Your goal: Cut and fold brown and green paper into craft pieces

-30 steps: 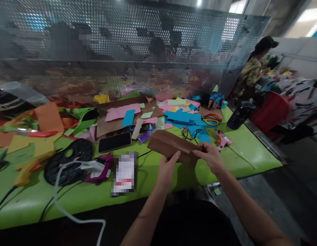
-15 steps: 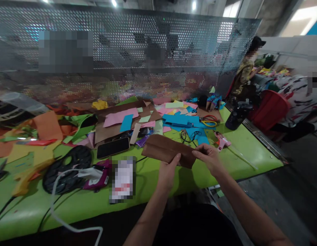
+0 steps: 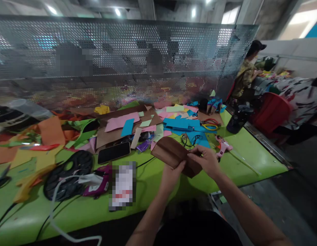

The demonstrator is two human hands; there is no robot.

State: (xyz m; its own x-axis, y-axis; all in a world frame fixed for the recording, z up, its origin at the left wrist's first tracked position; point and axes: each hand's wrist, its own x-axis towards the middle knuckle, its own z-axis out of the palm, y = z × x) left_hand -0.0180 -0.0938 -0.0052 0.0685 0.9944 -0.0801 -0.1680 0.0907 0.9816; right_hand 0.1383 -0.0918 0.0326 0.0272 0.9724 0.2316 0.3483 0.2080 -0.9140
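Note:
A creased brown sheet (image 3: 171, 150), like paper or thin felt, is held up over the front of the green table (image 3: 148, 191). My left hand (image 3: 173, 174) grips its lower edge near the middle, thumb on top and fingers beneath. The right end of the sheet is pinched by my right hand (image 3: 205, 160), thumb and forefinger together at its upper edge. Just beyond lie a loop of black cord (image 3: 191, 139) and a pink glue gun (image 3: 223, 145) with a long clear stick in it.
Cut blue pieces (image 3: 180, 123), scissors (image 3: 210, 124) and pink pieces (image 3: 122, 121) cover the back. Left are a phone (image 3: 114, 152), black round tray (image 3: 68, 176) and yellow glue gun (image 3: 32, 182). A dark cup (image 3: 239, 119) stands right; a person (image 3: 244, 78) sits beyond. A perforated metal screen (image 3: 122, 51) runs behind.
The brown sheet has turned and tilted, its left part curving up more. My right hand has shifted slightly left along its upper edge. The whole view has dropped a little in the frame.

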